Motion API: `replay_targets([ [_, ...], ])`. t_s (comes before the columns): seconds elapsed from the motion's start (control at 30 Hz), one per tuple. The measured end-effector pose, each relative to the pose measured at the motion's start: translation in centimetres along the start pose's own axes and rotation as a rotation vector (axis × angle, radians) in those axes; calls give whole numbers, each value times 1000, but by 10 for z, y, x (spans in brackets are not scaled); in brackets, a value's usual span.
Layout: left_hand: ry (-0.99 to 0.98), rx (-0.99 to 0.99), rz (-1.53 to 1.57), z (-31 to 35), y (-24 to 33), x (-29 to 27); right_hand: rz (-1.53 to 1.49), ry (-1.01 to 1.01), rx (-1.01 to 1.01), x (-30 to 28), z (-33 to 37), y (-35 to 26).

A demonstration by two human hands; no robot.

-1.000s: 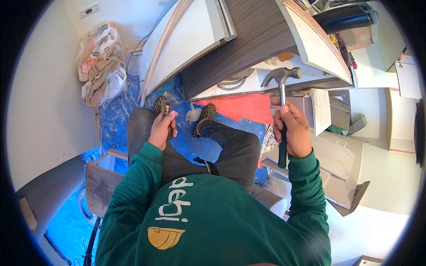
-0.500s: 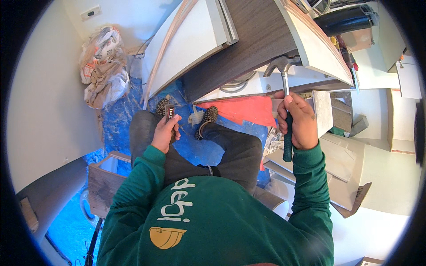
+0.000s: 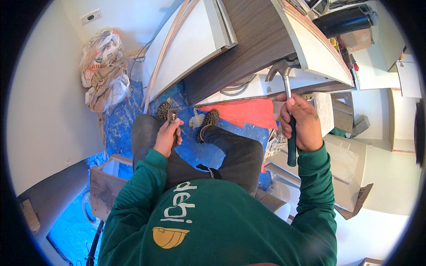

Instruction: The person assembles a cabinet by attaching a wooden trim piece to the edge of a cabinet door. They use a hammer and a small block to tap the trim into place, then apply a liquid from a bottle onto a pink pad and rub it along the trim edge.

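My right hand (image 3: 303,125) is wrapped round the grip of a claw hammer (image 3: 286,84), its metal head up beside the underside of a dark wood-grain panel (image 3: 239,48). The hammer's dark green handle hangs down below my fist. Over my thigh, my left hand (image 3: 167,137) is closed on a small dark object (image 3: 172,116) with a reddish label and pale lettering. Its lower part is hidden by my fingers, so its exact kind does not show.
White boards (image 3: 182,44) and long thin strips lean at the upper left. Filled plastic bags (image 3: 104,71) stand by the wall. Blue sheeting (image 3: 120,128) and a red cloth (image 3: 246,113) cover the floor around my feet. A wooden stool (image 3: 104,193) is at my left, boards (image 3: 344,164) at my right.
The whole view has shifted slightly. The hammer stays in my right hand with its head tipped a little more to the left. My left hand keeps its hold on the small dark object.
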State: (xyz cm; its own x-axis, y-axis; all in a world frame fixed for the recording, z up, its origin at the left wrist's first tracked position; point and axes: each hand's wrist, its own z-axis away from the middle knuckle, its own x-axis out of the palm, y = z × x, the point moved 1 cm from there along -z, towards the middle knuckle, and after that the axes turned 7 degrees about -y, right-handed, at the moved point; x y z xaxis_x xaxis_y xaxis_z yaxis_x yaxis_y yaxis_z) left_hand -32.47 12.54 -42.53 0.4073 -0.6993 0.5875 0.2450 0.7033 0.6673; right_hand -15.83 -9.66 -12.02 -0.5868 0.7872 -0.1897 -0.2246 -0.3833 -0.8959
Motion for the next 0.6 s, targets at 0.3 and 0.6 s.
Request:
replay_targets([
  [0.3, -111, 26, -75, 0, -1, 15, 15, 21, 43, 4, -4, -4],
  [0.6, -310, 531, -552, -1, 42, 66, 70, 58, -75, 21, -3, -14],
])
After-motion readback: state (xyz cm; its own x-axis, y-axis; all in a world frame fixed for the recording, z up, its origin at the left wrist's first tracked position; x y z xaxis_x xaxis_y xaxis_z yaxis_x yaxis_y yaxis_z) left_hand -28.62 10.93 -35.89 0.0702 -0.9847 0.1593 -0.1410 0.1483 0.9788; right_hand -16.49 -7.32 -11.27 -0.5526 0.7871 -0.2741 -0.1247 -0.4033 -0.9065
